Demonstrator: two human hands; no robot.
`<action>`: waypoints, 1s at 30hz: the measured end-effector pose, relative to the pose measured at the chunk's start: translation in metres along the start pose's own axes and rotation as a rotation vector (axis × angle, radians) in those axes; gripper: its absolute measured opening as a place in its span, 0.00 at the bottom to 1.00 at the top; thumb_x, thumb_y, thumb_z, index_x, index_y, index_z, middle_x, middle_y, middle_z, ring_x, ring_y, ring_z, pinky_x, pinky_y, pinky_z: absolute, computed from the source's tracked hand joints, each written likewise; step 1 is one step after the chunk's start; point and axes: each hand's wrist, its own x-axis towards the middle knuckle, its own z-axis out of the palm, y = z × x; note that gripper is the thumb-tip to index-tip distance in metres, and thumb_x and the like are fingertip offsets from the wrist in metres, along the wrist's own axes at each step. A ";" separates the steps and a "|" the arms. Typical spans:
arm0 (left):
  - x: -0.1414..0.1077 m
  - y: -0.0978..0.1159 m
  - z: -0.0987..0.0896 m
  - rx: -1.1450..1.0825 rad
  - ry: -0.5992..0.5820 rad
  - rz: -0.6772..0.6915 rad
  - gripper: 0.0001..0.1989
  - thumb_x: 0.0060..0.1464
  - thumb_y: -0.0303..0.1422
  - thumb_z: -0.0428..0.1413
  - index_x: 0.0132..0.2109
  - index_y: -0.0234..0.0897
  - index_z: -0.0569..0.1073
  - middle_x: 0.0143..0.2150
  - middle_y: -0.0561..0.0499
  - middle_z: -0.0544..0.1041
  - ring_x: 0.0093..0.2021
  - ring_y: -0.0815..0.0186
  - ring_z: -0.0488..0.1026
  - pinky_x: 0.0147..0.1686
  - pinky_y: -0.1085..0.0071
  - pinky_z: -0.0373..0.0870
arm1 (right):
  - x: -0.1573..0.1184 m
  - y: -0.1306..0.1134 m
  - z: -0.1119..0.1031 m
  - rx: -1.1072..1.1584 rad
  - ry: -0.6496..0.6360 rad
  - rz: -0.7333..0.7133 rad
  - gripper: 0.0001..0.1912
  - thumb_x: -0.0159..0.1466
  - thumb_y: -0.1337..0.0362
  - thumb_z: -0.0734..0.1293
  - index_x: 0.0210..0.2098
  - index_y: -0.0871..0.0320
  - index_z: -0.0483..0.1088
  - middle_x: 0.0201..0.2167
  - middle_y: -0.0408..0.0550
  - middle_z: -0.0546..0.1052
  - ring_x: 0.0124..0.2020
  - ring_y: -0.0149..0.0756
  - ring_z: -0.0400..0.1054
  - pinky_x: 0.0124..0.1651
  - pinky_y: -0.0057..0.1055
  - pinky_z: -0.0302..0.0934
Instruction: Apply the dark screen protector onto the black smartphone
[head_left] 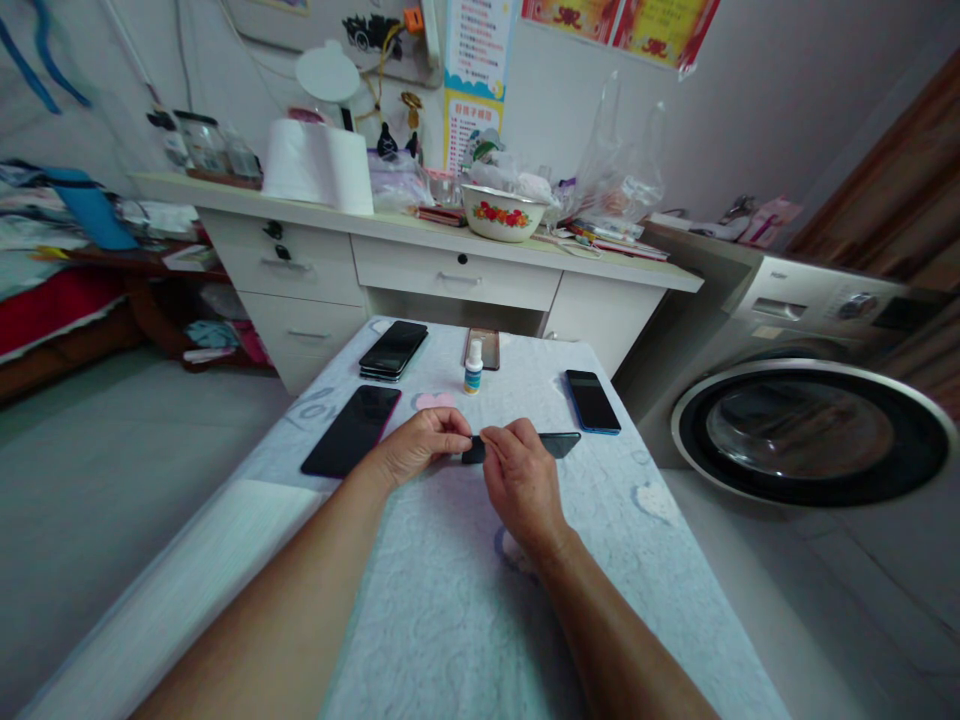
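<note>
A dark smartphone (562, 444) lies crosswise or is tilted low over the cloth-covered table, partly hidden behind my right hand. My left hand (427, 442) is closed, thumb and forefinger pinched at the phone's left end. Just beside it, my right hand (525, 482) is closed too, its fingertips pinched together in front of the phone. Whatever those right fingertips hold is too small or hidden to make out. Beyond the hands stands a small white spray bottle (473, 368) with a blue label. A pink cloth or pad (435, 401) lies behind my left hand.
Left on the table (450, 600) are a black tablet (354, 430) and stacked phones (394, 348). A phone case (487, 348) lies behind the bottle, a blue-edged phone (592, 401) at right. Beyond stand a white desk (465, 270) and a washing machine (810, 380).
</note>
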 end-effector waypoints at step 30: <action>-0.002 0.002 0.001 0.009 -0.005 0.012 0.12 0.34 0.30 0.67 0.28 0.33 0.72 0.21 0.57 0.69 0.23 0.74 0.63 0.25 0.76 0.55 | 0.000 0.005 -0.002 0.016 0.028 0.013 0.12 0.63 0.70 0.59 0.41 0.56 0.73 0.35 0.46 0.69 0.34 0.30 0.66 0.41 0.26 0.62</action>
